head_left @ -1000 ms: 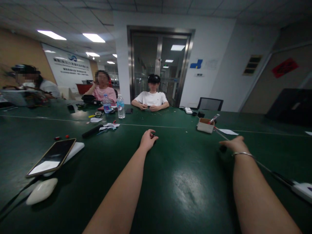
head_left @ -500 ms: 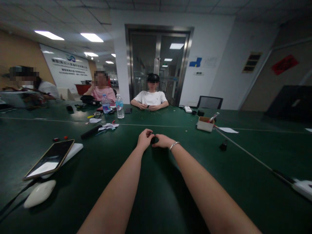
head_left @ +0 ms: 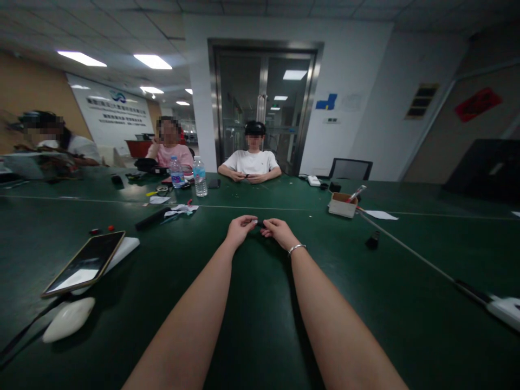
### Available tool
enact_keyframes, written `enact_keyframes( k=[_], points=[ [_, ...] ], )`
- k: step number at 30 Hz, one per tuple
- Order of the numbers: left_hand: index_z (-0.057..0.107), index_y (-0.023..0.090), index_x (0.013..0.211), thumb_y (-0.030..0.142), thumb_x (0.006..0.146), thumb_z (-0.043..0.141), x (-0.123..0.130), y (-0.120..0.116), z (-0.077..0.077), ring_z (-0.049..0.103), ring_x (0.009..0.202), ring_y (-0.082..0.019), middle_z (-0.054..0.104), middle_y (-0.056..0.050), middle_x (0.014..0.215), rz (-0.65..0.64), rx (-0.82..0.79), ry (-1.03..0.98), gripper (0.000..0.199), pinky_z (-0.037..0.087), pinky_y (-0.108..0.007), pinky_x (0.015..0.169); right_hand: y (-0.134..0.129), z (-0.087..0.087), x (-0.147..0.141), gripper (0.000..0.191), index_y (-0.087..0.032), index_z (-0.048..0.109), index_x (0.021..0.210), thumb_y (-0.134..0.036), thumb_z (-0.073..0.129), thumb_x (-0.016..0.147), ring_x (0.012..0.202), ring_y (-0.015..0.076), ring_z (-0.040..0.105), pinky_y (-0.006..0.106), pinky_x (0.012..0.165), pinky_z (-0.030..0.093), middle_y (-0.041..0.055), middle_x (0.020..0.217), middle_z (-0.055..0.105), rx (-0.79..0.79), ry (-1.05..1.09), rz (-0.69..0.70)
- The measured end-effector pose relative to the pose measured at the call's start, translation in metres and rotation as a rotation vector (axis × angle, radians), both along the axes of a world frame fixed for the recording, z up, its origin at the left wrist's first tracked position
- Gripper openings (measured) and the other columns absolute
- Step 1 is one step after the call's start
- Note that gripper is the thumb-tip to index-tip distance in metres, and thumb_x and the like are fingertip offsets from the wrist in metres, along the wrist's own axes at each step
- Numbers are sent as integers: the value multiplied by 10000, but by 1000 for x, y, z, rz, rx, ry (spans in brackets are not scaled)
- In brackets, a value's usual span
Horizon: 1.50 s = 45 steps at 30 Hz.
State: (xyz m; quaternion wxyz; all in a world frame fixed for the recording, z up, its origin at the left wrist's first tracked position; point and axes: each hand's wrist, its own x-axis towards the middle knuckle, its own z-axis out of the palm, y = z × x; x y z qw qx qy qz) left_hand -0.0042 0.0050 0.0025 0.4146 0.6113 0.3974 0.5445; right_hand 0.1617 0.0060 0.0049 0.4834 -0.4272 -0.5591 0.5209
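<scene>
- Left hand and right hand pinch a small dark object between them, facing the far edge of the table
- Fingers partly hide it; a loose pinch could drop it
- Toward the right edge sits a black piece, which a sweeping right forearm could knock

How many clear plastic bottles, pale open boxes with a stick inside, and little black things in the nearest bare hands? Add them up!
Clear plastic bottles: 2
Pale open box: 1
Small black object in the nearest bare hands: 1
Total: 4
</scene>
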Motion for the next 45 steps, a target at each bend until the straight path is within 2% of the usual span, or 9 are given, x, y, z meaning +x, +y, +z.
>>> enact_keyframes(
  k=[6, 12, 19, 25, 28, 32, 37, 45],
  points=[
    [679, 139, 883, 174, 670, 688, -1, 0, 0, 657, 867, -175, 710, -88, 933, -7, 49, 29, 216, 482, -346, 880, 0, 4, -1, 294, -116, 555, 702, -326, 518, 903, 401, 78, 532, 162, 381, 417, 40, 511, 623, -39, -68, -17],
    [685, 152, 892, 183, 682, 686, -2, 5, -7, 662, 832, -174, 713, -77, 908, 20, 77, 81, 212, 490, -336, 848, -1, 9, -2, 392, -105, 561, 659, -394, 479, 912, 353, 82, 521, 161, 329, 384, 47, 460, 611, -83, -147, -44],
    [657, 142, 826, 308, 759, 620, 0, 1, -5, 630, 654, -137, 689, -54, 724, 64, -37, 175, 183, 485, -258, 642, 1, 7, -3, 319, -114, 549, 685, -333, 503, 911, 350, 89, 534, 175, 372, 442, 36, 456, 613, -119, -146, -28],
    [633, 147, 789, 462, 796, 538, -1, 2, -3, 571, 539, -116, 646, -29, 629, 99, -100, 331, 329, 420, -228, 532, -3, 8, -4, 285, -109, 551, 688, -295, 527, 902, 369, 87, 543, 175, 390, 458, 37, 473, 619, -103, -125, -21],
    [626, 153, 752, 536, 808, 473, -2, 2, -2, 545, 505, -118, 611, -17, 569, 113, -86, 396, 416, 402, -235, 524, -4, 9, -4, 290, -108, 548, 664, -270, 525, 904, 379, 84, 545, 170, 392, 460, 36, 477, 615, -85, -107, -26],
    [624, 161, 728, 555, 820, 425, -2, -3, 2, 528, 488, -118, 594, -7, 552, 136, -69, 480, 451, 384, -242, 536, -4, 8, -3, 273, -110, 548, 656, -263, 562, 882, 401, 86, 559, 168, 399, 469, 40, 495, 621, -70, -81, -19],
    [622, 179, 686, 566, 852, 340, 1, -11, 8, 527, 517, -142, 600, -16, 570, 234, -48, 654, 507, 324, -259, 525, -1, 5, -2, 250, -109, 557, 667, -273, 611, 848, 411, 86, 573, 162, 402, 480, 45, 513, 630, -51, -74, 8],
    [653, 189, 703, 568, 881, 244, 3, -16, 15, 583, 654, -197, 663, -73, 710, 309, -37, 829, 585, 323, -273, 564, 0, 3, -1, 198, -105, 584, 703, -236, 607, 851, 426, 72, 574, 143, 404, 473, 38, 542, 639, -34, -79, 51]
  ],
)
